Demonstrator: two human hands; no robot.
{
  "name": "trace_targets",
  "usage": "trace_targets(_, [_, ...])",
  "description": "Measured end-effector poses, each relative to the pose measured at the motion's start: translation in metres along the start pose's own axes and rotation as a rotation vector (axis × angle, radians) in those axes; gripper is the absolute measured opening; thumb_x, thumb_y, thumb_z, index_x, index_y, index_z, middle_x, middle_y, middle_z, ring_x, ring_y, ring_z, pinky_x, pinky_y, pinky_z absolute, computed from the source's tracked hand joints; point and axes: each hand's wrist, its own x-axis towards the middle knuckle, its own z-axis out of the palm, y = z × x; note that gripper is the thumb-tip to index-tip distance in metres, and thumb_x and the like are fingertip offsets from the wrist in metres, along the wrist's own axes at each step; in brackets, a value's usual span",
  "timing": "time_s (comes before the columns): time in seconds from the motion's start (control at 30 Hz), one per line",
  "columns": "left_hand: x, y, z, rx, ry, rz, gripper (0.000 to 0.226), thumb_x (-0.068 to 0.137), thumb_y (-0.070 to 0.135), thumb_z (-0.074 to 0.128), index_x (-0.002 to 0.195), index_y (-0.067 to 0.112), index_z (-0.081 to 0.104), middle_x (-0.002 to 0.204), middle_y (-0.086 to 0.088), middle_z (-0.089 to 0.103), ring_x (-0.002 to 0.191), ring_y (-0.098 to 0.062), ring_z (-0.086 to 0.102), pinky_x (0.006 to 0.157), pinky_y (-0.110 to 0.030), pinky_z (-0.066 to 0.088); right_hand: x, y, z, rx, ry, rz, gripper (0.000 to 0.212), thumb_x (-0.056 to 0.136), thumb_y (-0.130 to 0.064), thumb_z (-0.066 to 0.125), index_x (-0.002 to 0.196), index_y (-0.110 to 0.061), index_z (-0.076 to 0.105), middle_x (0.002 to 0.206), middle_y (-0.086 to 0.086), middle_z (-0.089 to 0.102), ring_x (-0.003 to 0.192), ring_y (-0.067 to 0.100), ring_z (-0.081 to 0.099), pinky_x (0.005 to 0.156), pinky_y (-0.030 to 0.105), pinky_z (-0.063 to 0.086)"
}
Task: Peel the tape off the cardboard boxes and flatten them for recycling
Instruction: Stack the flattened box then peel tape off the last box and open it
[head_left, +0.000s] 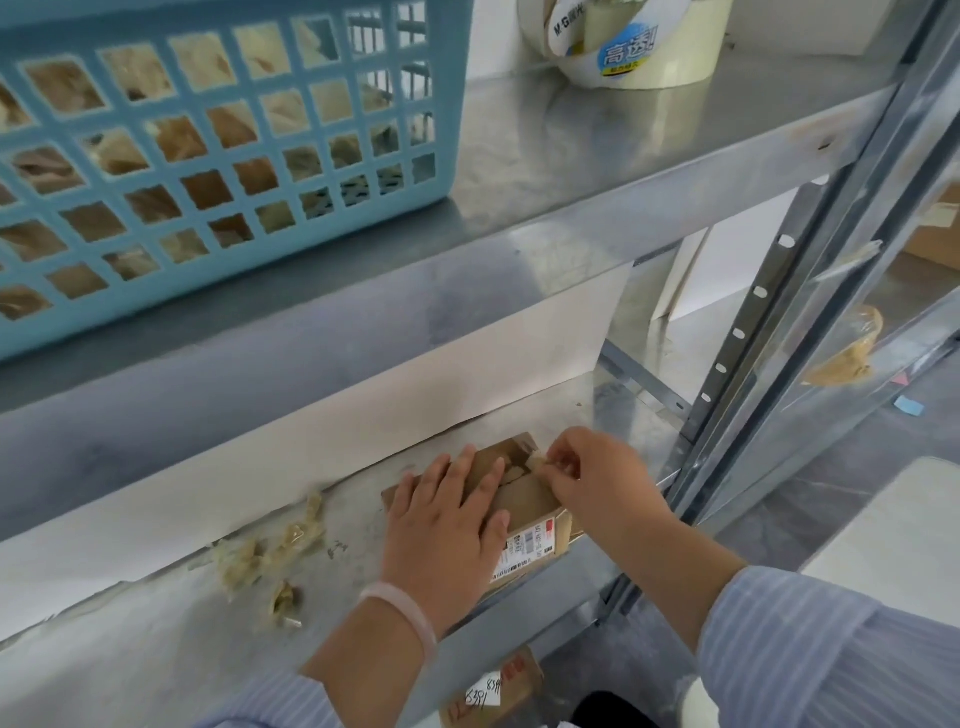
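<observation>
A small brown cardboard box (524, 499) with a white shipping label lies on the lower metal shelf (156, 639). My left hand (441, 525) lies flat on its top, fingers spread, pressing it down. At the box's far right corner, my right hand (592, 467) pinches a strip of clear tape (537, 461) between thumb and fingers. Part of the box is hidden under both hands.
Crumpled tape scraps (270, 556) lie on the shelf left of the box. On the upper shelf stand a blue plastic basket (223, 156) full of tape waste and tape rolls (639, 41). Another labelled box (493, 691) sits below. A shelf post (769, 322) rises at right.
</observation>
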Motion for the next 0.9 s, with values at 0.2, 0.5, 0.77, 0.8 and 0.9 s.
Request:
trace_targets(0.2, [0.001, 0.000, 0.001, 0.031, 0.007, -0.007, 0.067, 0.090, 0.057, -0.002, 0.151, 0.040, 0.017, 0.161, 0.006, 0.015, 0.146, -0.020, 0.015, 0.117, -0.042, 0.002, -0.016, 0.023, -0.004, 0.631, -0.127, 0.268, 0.020, 0.097, -0.021, 0.056, 0.107, -0.018, 0.073, 0.086, -0.006, 0.075, 0.079, 0.009, 0.071, 0.078, 0.027, 0.059])
trace_targets(0.5, [0.000, 0.003, -0.003, 0.056, 0.005, -0.001, 0.065, 0.091, 0.055, 0.005, 0.149, 0.037, 0.028, 0.158, 0.003, 0.026, 0.144, -0.023, 0.026, 0.117, -0.045, 0.015, -0.040, 0.035, 0.012, 0.437, -0.041, 0.254, 0.011, 0.080, -0.031, 0.078, 0.077, -0.038, 0.070, 0.070, -0.022, 0.069, 0.064, -0.010, 0.061, 0.051, 0.004, 0.043])
trace_targets(0.77, [0.000, 0.002, -0.002, 0.062, -0.006, 0.001, 0.064, 0.092, 0.055, 0.007, 0.148, 0.036, 0.032, 0.156, 0.001, 0.030, 0.142, -0.024, 0.030, 0.116, -0.046, 0.019, -0.034, 0.043, 0.005, 0.426, -0.102, 0.298, 0.007, 0.085, -0.027, 0.074, 0.079, -0.026, 0.071, 0.079, -0.002, 0.073, 0.079, 0.020, 0.069, 0.076, 0.032, 0.059])
trace_targets(0.8, [0.000, 0.002, -0.002, 0.061, -0.012, 0.002, 0.065, 0.092, 0.055, 0.006, 0.148, 0.036, 0.030, 0.157, 0.002, 0.028, 0.142, -0.024, 0.028, 0.116, -0.046, 0.018, -0.033, 0.042, 0.005, 0.417, -0.125, 0.287, 0.006, 0.087, -0.025, 0.072, 0.080, -0.026, 0.070, 0.081, -0.003, 0.073, 0.083, 0.020, 0.070, 0.079, 0.036, 0.059])
trace_targets(0.9, [0.001, 0.001, -0.001, 0.062, -0.020, 0.000, 0.067, 0.089, 0.056, -0.001, 0.150, 0.039, 0.023, 0.160, 0.003, 0.021, 0.145, -0.022, 0.021, 0.117, -0.044, 0.011, -0.030, 0.040, 0.005, 0.279, -0.150, 0.190, 0.006, 0.091, -0.026, 0.066, 0.084, -0.026, 0.064, 0.084, -0.003, 0.070, 0.083, 0.017, 0.066, 0.077, 0.032, 0.058])
